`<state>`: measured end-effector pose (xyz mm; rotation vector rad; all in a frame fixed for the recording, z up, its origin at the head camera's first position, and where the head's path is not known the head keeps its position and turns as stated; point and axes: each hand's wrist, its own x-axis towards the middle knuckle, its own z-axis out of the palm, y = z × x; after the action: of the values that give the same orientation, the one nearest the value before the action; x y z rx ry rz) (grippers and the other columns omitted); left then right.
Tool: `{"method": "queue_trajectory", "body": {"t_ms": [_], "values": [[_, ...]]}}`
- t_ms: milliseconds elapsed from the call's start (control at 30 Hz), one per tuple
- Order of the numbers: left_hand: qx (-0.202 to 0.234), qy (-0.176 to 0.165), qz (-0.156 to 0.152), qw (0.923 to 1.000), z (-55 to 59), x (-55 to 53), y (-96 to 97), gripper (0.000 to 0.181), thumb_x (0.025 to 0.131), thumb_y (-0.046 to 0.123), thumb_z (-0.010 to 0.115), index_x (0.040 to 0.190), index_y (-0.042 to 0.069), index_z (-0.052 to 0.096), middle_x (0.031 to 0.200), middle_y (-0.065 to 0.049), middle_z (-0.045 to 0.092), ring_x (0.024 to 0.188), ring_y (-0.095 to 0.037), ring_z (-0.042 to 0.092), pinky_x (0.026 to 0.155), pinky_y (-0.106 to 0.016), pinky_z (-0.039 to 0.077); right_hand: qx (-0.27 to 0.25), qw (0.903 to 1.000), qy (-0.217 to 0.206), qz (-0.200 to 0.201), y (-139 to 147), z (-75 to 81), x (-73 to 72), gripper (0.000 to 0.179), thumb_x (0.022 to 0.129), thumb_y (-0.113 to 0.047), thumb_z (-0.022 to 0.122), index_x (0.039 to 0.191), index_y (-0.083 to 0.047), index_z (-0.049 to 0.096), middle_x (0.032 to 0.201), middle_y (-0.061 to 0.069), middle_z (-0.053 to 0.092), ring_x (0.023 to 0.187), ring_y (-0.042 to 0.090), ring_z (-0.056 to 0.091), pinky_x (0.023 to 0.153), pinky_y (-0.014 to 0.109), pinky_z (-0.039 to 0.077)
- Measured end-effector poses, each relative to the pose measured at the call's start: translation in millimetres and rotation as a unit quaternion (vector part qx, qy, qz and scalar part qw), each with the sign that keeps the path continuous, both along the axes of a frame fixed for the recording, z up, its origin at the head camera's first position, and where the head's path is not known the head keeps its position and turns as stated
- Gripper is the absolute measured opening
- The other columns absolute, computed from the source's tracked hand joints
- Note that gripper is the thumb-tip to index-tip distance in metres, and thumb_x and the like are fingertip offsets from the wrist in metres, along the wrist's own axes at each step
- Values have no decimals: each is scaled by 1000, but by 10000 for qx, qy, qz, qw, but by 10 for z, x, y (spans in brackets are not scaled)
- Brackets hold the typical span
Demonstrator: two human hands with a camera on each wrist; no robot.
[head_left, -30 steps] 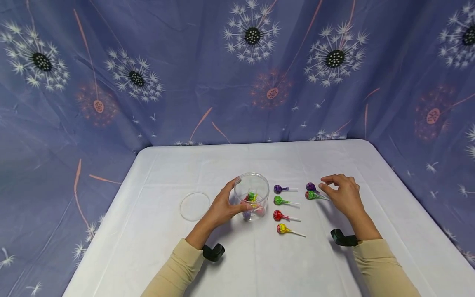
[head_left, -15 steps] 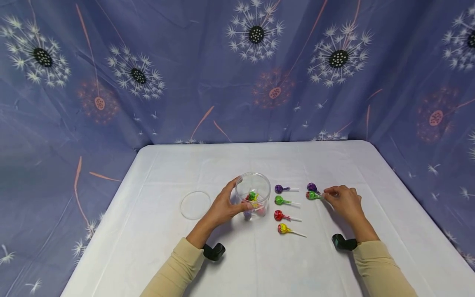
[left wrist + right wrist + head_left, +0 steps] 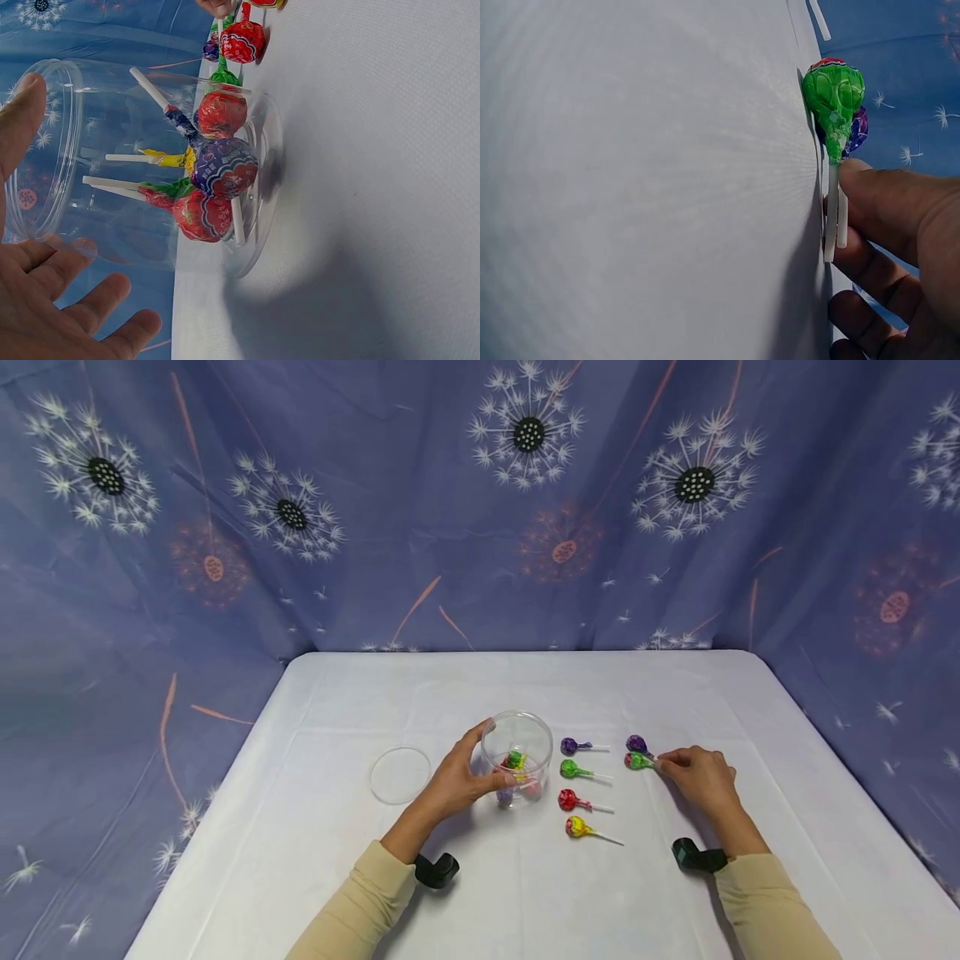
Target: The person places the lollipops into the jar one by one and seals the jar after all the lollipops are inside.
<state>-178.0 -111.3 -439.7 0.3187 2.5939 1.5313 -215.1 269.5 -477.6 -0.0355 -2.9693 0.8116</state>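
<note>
My left hand (image 3: 457, 781) holds a clear plastic jar (image 3: 551, 745) round its side, thumb in front and fingers behind. Several wrapped lollipops (image 3: 225, 169) lie in the bottom of the jar, as the left wrist view shows. At the right, my right hand (image 3: 701, 778) pinches the white stick of a green lollipop (image 3: 637, 761) between thumb and finger, close over the table. Just behind it lies a purple lollipop (image 3: 636, 743), its stick beside the green one's in the right wrist view.
Between the hands, a column of lollipops runs toward me: purple (image 3: 568, 746), green (image 3: 569, 768), red (image 3: 567, 800) and yellow (image 3: 576, 827), sticks pointing right. A round clear lid (image 3: 372, 777) lies left of the jar on the white table (image 3: 300, 877). A patterned blue curtain (image 3: 420, 510) stands behind.
My right hand has come down from above the lollipops at the right, and its thumb and finger have closed on the green one's stick. The left hand keeps its hold on the jar.
</note>
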Motion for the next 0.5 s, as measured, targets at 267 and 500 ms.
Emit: {"method": "queue_trajectory", "body": {"t_ms": [267,500], "values": [[-82,50,50,9999,-20,-12,15,93,72,46,79,148,31,28,152,1,35,143,-26,27,112,-56,27,-88,9998,166,-86,11,-35,18,23,90,-21,61,96,-2,72,101,24,64,101,45,48,78,56,26],[-42,42,65,10000,-13,-3,0,92,73,44,79,148,30,28,152,1,34,143,-26,27,112,-55,27,-166,9994,303,-99,3,-48,12,21,90,-19,60,92,-2,72,101,25,65,100,46,49,77,54,26]]}}
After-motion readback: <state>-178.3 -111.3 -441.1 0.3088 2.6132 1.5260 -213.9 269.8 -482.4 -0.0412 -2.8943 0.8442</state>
